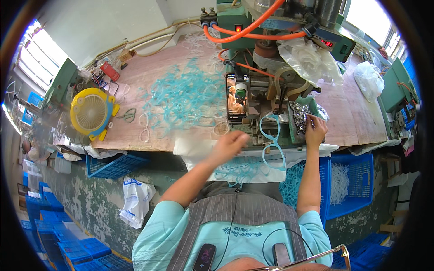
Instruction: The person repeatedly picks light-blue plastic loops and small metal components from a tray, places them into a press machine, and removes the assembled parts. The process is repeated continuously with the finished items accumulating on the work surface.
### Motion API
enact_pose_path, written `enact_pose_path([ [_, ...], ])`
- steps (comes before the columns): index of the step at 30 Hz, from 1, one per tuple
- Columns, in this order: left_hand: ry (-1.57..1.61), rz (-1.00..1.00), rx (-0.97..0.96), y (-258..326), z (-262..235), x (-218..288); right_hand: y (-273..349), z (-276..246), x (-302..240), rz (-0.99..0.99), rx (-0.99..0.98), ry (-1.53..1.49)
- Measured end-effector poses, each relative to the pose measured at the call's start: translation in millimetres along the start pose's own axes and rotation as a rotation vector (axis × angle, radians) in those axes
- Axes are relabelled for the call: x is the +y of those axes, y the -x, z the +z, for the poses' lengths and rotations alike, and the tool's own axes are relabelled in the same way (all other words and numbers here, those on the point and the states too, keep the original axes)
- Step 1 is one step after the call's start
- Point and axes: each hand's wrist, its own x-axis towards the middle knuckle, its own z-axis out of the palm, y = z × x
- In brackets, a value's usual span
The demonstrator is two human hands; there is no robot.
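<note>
Teal glasses frame (272,141): counter (149,86) edge, centre. Left hand (230,144), at its 9 o'clock, loosely curled, grip unclear. Right hand (315,131), at its 3 o'clock, fingers pinching in tray of small metal parts (298,116).

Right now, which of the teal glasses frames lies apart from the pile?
The single teal frame at the bench's front edge, between the hands, in front of the machine; the rest lie tangled in the pile further left.

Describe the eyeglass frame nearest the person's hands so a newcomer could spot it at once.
Start at the green machine at the far side of the wooden workbench. In front of it, between the left hand and right hand, lies one teal eyeglass frame. Unlike the tangled pile of frames further left, it lies alone.
</note>
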Motion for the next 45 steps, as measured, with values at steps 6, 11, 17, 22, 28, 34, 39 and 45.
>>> enact_pose_path([
  [6,-0.836,0.061,0.914,-19,-121,-55,3,-1,-7,0.068,0.023,-0.060],
  [11,-0.948,-0.330,0.862,-31,-166,-77,4,0,-8,0.100,0.033,-0.031],
  [17,-0.923,-0.202,0.884,-31,-154,-68,5,2,-5,0.160,0.050,-0.041],
  [22,-0.143,0.114,0.983,-25,-115,-48,1,2,-11,0.167,0.033,-0.048],
  [28,-0.366,0.663,0.834,-20,-31,16,-11,-2,-71,0.377,-0.074,-0.465],
  [34,-0.618,1.200,0.361,-9,22,71,-6,-21,-140,0.346,-0.089,-0.796],
  [39,-0.505,1.190,0.138,-14,26,79,-11,-19,-159,0.356,-0.023,-0.773],
  [45,-0.582,1.272,0.068,-5,25,78,-16,-9,-180,0.431,-0.009,-1.035],
])
